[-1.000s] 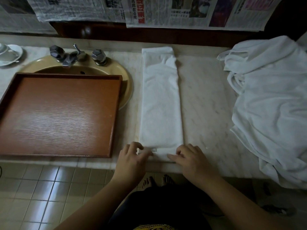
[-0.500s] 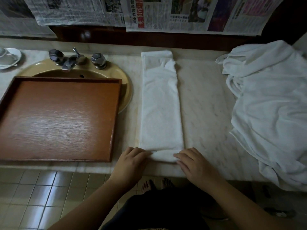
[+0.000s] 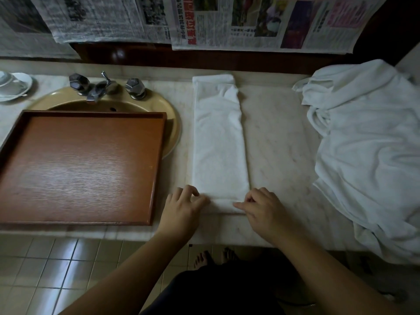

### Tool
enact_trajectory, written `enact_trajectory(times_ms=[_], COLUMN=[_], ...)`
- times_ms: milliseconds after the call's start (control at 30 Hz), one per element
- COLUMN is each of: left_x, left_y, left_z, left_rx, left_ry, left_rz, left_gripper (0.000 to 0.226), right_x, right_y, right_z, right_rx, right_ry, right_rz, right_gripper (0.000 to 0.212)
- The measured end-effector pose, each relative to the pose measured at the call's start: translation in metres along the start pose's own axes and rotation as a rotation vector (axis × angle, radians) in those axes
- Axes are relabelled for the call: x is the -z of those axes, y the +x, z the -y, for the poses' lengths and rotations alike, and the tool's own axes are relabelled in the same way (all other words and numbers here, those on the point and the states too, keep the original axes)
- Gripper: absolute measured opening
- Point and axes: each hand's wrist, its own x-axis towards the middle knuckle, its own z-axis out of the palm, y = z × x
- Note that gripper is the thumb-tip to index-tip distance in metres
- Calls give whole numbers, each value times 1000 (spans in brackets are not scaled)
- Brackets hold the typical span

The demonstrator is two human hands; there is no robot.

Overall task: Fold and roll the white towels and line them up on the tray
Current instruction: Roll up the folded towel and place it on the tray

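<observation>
Rolling begins: left hand (image 3: pixel 181 208) and right hand (image 3: pixel 261 206) pinch the towel (image 3: pixel 219 144)'s near-end roll; next, roll it away evenly

one folded towel (image 3: pixel 219 142), one heap of white cloth (image 3: pixel 372 146), one wooden tray (image 3: pixel 13 133), one sink (image 3: pixel 172 114), two hands, left hand (image 3: pixel 181 210), right hand (image 3: pixel 266 212), two tap handles (image 3: pixel 78 81)

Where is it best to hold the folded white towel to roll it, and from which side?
Probably the rolled near end of the folded towel, one hand at each corner, from the counter's front edge: the strip runs straight away, and left hand and right hand already pinch there.
</observation>
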Motion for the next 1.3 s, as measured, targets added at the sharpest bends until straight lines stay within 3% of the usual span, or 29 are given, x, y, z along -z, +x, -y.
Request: enact_trajectory(times_ms=[167, 400, 533, 633, 700, 800, 933, 1000, 1133, 1300], left_x=[6, -2, 2, 7, 6, 0, -5, -1, -7, -3], left_y=[-11, -18, -10, -5, 2, 14, 25, 29, 28, 13], left_z=[7, 23, 17, 3, -4, -6, -13, -16, -3, 4], left_rx=[-146, -241, -18, 291, 497, 581, 647, 577, 167, -45], left_ry=[30, 104, -101, -443, -630, -635, -459, -386, -97, 6], left_rz=[15, 72, 107, 66, 23, -10, -39, -37, -67, -55], left_gripper=[41, 58, 43, 27, 16, 12, 17, 20, 22, 35], right_x=[5, -6, -5, -6, -8, -9, -4, 0, 3, 0], right_y=[-20, -17, -12, -8, -3, 8, 18, 20, 18, 2], right_z=[-11, -21, -23, -17, -14, -18, -19, -19, -20, -25], right_rx=[30, 71, -122, -343, -489, -600, -531, -398, -68, -49], right_ry=[-60, -143, 143, 460, 581, 645, 556, 428, 156, 203], right_rz=[60, 6, 35, -36, -70, -33, -57, -81, -42, -7], right_gripper=[54, 51, 37, 24, 28, 20, 30, 33, 33, 40])
